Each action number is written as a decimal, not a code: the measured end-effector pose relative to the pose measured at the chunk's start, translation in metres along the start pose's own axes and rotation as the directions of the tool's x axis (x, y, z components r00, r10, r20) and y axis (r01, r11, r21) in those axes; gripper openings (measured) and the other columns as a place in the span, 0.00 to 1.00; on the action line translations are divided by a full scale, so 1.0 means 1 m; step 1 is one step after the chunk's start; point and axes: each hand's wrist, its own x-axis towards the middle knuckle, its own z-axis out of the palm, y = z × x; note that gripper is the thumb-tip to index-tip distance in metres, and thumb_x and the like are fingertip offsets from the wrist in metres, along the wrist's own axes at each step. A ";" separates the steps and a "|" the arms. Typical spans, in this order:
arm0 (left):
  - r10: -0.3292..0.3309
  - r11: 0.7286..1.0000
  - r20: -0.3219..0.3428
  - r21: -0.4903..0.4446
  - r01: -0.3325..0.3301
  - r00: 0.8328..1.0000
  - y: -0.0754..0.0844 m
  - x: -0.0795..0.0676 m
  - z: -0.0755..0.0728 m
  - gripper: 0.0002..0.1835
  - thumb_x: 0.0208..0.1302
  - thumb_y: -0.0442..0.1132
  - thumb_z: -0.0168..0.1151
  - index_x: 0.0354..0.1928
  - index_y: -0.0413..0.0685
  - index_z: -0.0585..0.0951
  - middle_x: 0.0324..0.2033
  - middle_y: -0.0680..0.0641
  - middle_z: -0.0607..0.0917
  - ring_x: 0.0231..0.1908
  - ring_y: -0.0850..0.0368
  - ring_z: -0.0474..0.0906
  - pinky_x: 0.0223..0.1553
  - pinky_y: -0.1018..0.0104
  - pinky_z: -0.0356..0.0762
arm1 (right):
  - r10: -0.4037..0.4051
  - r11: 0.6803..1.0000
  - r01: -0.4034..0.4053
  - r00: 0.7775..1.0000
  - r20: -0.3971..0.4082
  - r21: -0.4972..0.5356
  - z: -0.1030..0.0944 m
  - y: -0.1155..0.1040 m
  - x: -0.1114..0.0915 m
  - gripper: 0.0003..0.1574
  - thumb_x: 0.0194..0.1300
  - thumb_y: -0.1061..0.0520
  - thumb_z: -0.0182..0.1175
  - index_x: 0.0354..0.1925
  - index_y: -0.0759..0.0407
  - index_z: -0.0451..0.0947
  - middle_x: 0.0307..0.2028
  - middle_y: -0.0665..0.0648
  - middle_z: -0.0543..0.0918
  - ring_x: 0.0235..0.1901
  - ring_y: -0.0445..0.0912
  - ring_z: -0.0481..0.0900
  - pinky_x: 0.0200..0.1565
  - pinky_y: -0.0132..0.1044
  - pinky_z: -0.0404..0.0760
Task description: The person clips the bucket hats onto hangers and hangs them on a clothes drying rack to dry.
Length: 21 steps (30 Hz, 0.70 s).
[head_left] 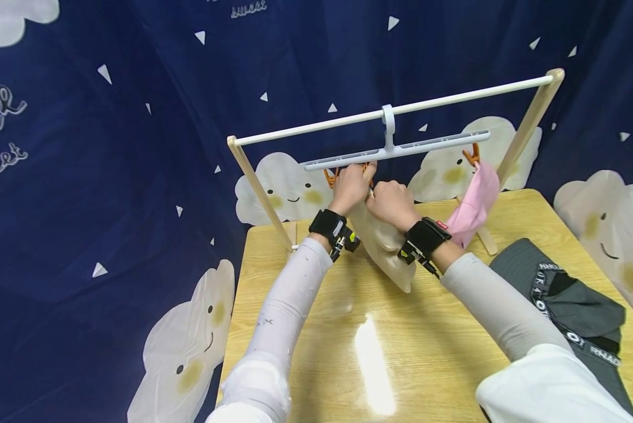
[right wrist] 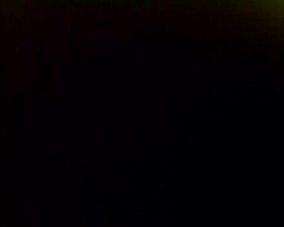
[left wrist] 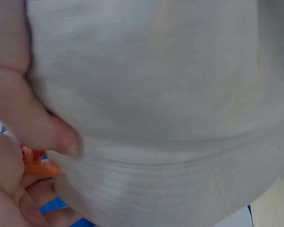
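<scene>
hat of cream cloth (head_left: 377, 242) hangs at the centre, below a pale hanger (head_left: 433, 145). its long axis slants from the upper left, at the hands, down to a lower end at the right, over the table (head_left: 427, 364). in the left wrist view, its stitched brim curves along the bottom.

left hand (head_left: 352, 187), reaching up and forward with its back showing, pinches an orange clip (left wrist: 41, 169) at the hat's edge. right hand (head_left: 393, 202), just beside it, angles inward with fingers curled, pinching the same edge. the two hands cover most of the hat's upper end, and the right wrist view is nearly black.

around them, from left to right: a dark blue curtain (head_left: 110, 205) with smiling clouds spreads behind; a rack (head_left: 316, 125) with wooden legs carries the hanger; another orange clip (head_left: 331, 178) sits beside the left hand; a pink hat (head_left: 477, 197) hangs from a third clip (head_left: 472, 154); a dark grey hat (head_left: 586, 305) with lettered bands lies on the table, partly behind the right sleeve (head_left: 501, 305).
</scene>
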 end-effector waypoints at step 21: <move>0.032 0.990 0.014 -0.136 -0.030 0.999 -0.011 0.001 0.003 0.26 0.79 0.63 0.51 0.29 0.52 0.75 0.42 0.43 0.87 0.50 0.44 0.85 0.50 0.51 0.79 | 0.018 0.999 -0.016 0.998 -0.055 0.037 0.002 -0.009 -0.001 0.23 0.69 0.56 0.52 0.16 0.59 0.73 0.29 0.72 0.84 0.33 0.69 0.84 0.35 0.64 0.79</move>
